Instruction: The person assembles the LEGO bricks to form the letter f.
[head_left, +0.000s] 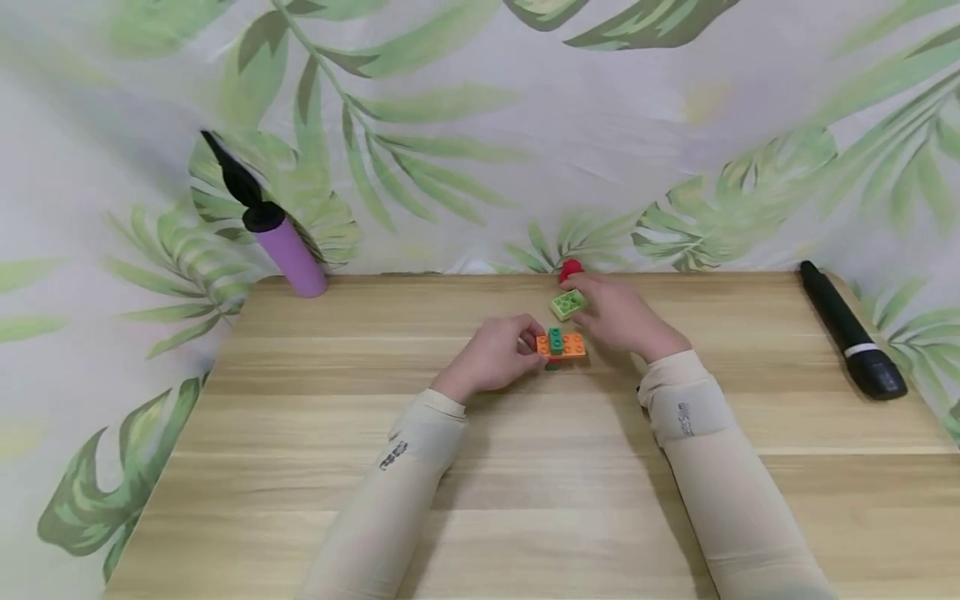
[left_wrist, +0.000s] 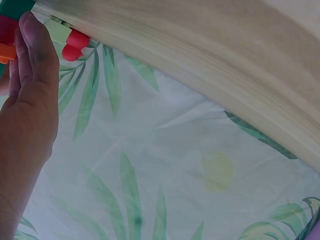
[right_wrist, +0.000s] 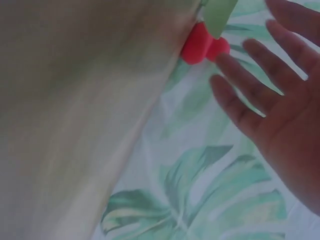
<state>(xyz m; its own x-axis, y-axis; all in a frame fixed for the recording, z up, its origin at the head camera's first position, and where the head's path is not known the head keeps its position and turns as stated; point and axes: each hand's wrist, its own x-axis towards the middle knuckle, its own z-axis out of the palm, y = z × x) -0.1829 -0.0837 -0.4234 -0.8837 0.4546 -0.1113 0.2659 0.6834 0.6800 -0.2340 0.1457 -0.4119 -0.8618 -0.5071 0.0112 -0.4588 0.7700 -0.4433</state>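
My left hand holds the left end of a small stack of toy building bricks. An orange brick with studs carries a narrow dark green brick on top. A bit of red and green shows beneath it; in the left wrist view a red brick lies between green and orange ones. My right hand reaches over a light green brick and a red rounded piece near the table's back edge. In the right wrist view its fingers are spread and extended, apart from the red piece.
A purple pump with a black top stands at the table's back left corner. At the right edge lies a black microphone. Behind the wooden table hangs a leaf-patterned cloth.
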